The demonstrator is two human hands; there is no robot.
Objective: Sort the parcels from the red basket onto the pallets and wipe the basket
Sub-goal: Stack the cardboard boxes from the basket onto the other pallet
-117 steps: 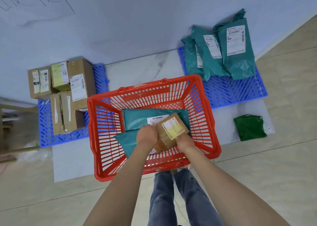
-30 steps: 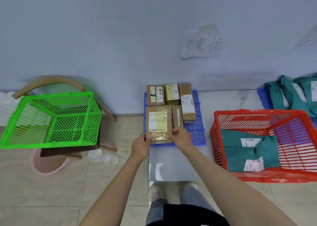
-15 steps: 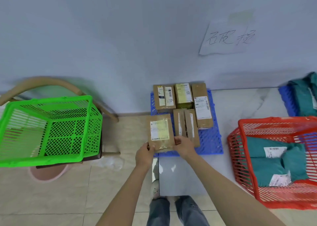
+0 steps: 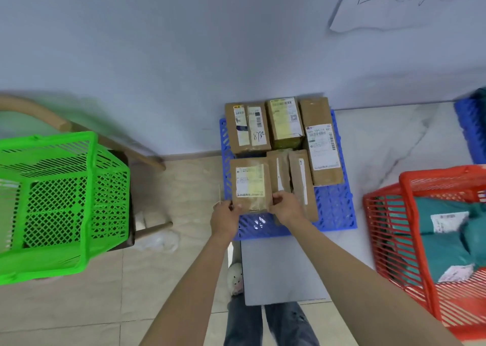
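Observation:
A small brown cardboard parcel [image 4: 249,185] with a white and yellow label lies at the front left of the blue pallet [image 4: 334,209]. My left hand [image 4: 226,218] grips its near left corner and my right hand [image 4: 286,207] grips its near right corner. Several other brown boxes [image 4: 286,125] stand on the same pallet behind and beside it. The red basket [image 4: 389,243] sits at the right with teal mailer bags [image 4: 444,251] inside.
A green basket [image 4: 60,203] rests on a wooden chair [image 4: 39,111] at the left. A second blue pallet [image 4: 470,127] shows at the far right edge. A grey mat [image 4: 278,267] lies under the pallet, against the wall. A paper sign [image 4: 405,1] hangs above.
Since the basket, both hands carried the labelled box left to the box pallet. Over the last second it came down onto the pallet's front left, both hands still on its near edge.

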